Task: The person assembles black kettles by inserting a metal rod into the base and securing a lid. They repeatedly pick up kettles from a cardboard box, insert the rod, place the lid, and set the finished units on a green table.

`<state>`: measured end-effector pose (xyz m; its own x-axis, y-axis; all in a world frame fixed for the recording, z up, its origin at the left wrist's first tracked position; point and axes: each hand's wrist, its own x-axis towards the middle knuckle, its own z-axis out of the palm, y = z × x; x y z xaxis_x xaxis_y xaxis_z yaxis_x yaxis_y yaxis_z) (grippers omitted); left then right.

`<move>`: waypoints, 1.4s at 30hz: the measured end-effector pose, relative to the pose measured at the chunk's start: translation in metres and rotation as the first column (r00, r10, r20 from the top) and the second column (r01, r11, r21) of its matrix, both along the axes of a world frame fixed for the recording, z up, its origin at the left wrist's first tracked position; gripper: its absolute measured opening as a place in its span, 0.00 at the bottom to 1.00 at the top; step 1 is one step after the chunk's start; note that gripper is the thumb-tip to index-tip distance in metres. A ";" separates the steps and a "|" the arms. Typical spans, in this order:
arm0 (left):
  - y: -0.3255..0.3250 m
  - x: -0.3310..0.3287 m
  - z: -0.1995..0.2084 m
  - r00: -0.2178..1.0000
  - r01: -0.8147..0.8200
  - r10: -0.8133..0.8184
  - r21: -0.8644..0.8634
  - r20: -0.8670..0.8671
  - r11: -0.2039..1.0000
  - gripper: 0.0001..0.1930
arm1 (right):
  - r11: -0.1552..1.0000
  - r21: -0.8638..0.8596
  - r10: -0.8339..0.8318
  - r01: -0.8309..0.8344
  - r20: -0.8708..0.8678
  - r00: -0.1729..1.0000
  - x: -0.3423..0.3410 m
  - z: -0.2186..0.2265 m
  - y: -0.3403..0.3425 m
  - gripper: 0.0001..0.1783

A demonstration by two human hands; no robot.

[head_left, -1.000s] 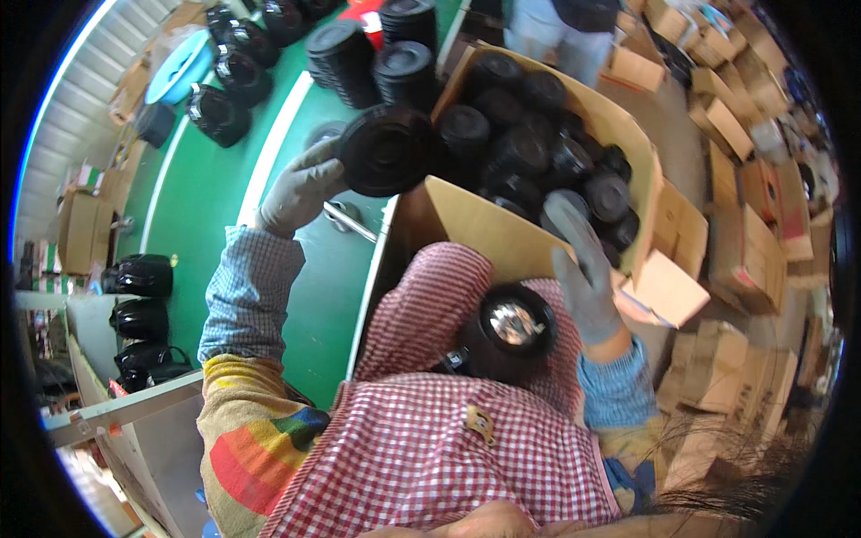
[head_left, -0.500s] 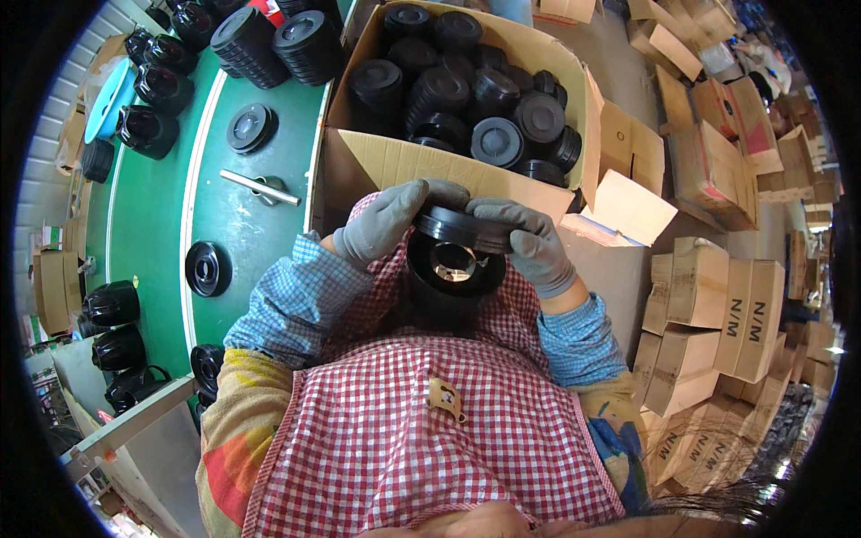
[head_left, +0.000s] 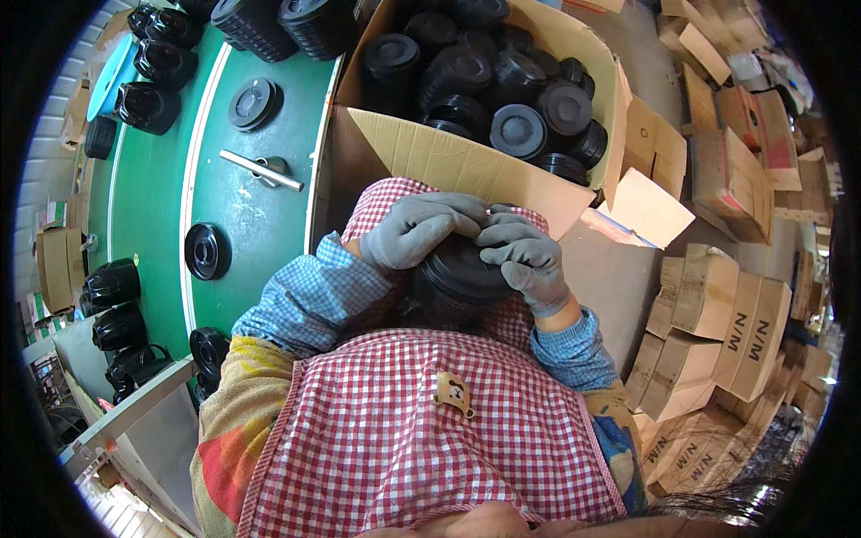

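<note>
In grey work gloves, my left hand [head_left: 414, 235] and my right hand [head_left: 531, 260] close over the far rim of a black round lid [head_left: 468, 273]. This lid lies over the mouth of a dark container [head_left: 439, 309] between my knees, and the container's shiny inside is covered. Fingers of both hands curl over the lid's edge and nearly meet at the far side. Just beyond my hands stands an open cardboard box [head_left: 430, 148] with many more black lids [head_left: 517, 132] piled inside.
A green workbench [head_left: 260, 202] at left bears a metal T-shaped tool [head_left: 262, 170], loose lids [head_left: 207, 251], lid stacks [head_left: 254, 27] and glossy black pots [head_left: 148, 108]. Cardboard cartons [head_left: 713, 287] stack up on the floor at right.
Both hands have lowered the lid from a tilt above the container onto its mouth, hiding the shiny inside. The view has shifted slightly.
</note>
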<state>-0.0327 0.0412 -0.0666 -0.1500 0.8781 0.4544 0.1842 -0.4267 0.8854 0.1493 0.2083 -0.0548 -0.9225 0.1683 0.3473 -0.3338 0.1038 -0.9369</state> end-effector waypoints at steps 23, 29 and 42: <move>-0.037 0.014 0.013 0.964 -0.069 0.001 -0.243 -0.267 0.968 0.23 | 0.991 0.132 -0.003 -0.021 0.186 0.983 0.003 -0.016 -0.009 0.19; -0.023 -0.009 0.016 0.878 -0.171 -0.013 -0.339 -0.478 0.925 0.29 | 0.961 0.259 -0.157 0.093 0.238 0.959 0.012 -0.002 -0.016 0.23; -0.010 0.013 0.054 0.865 -0.185 0.015 -0.291 -0.502 0.939 0.46 | 0.996 -0.085 0.024 0.005 0.343 0.939 -0.006 0.004 -0.001 0.39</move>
